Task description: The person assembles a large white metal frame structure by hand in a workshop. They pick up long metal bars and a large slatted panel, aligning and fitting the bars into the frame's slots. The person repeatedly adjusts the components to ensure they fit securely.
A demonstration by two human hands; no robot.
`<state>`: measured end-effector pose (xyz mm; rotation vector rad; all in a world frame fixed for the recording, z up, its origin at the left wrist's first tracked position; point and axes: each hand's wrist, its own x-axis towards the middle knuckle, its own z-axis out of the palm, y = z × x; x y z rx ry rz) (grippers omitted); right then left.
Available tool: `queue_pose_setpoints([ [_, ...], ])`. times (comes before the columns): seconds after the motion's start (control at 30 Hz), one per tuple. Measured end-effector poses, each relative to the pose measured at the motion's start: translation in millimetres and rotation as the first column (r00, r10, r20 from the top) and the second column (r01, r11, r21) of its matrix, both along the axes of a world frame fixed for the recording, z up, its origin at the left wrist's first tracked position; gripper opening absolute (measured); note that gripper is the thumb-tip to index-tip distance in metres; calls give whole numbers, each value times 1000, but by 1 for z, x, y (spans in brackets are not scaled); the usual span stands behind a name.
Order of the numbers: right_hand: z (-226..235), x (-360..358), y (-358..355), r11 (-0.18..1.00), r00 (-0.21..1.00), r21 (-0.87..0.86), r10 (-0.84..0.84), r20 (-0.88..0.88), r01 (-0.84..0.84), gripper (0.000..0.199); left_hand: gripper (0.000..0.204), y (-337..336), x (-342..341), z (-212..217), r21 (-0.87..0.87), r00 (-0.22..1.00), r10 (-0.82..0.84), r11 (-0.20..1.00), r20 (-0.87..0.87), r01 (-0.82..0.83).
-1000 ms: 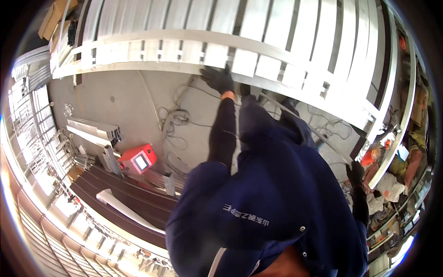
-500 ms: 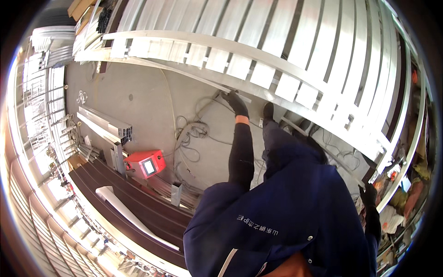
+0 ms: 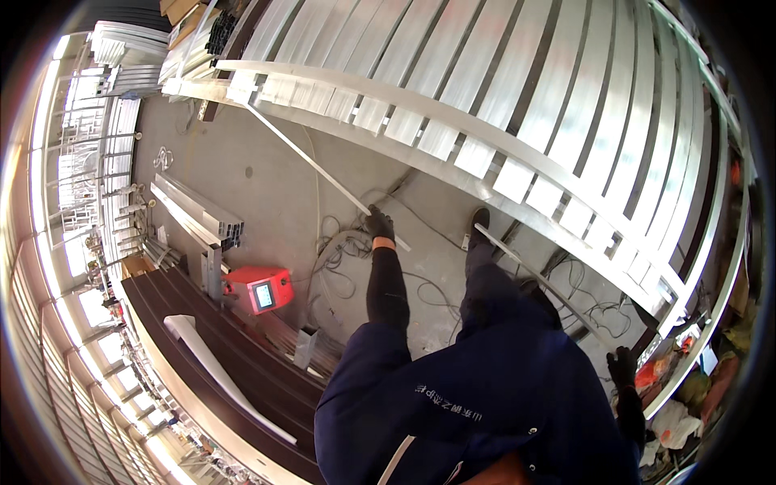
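My left hand [image 3: 380, 225], in a black glove, is closed around a long thin metal bar [image 3: 311, 163] close to one end. The bar's other end reaches the edge of a rack of wide silvery metal profiles [image 3: 420, 133] at upper left. Off to the right, my gloved right hand [image 3: 622, 369] is at the near end of a second slim metal bar [image 3: 540, 280], apparently gripping it, though the fingers are small and dark. That bar slants across the floor beside my legs, below the rack's edge.
Loose cables [image 3: 343, 246] lie coiled on the grey floor. A red machine with a small screen [image 3: 260, 291] stands at left, near stacked metal tubes [image 3: 198, 212] and dark brown profiles [image 3: 234, 376]. Mixed cloths and bags [image 3: 675, 424] are piled at far right.
My left hand has come back from the rack toward me and left, swinging its bar away from the rack's edge. My right hand and the second bar have moved nearer me too.
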<state>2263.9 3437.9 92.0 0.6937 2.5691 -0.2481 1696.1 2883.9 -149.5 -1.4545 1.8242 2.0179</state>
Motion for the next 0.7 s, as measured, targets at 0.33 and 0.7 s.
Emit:
queue_pose_setpoints([
  [0.33, -10, 25, -27, 983, 990, -120, -137, 30, 140, 24, 40, -2, -16, -72, -355, 997, -73, 933, -25, 59],
  [0.7, -8, 10, -27, 994, 997, -108, -34, -70, 27, 24, 44, 1, -19, -71, -472, 997, 41, 879, -67, -68],
])
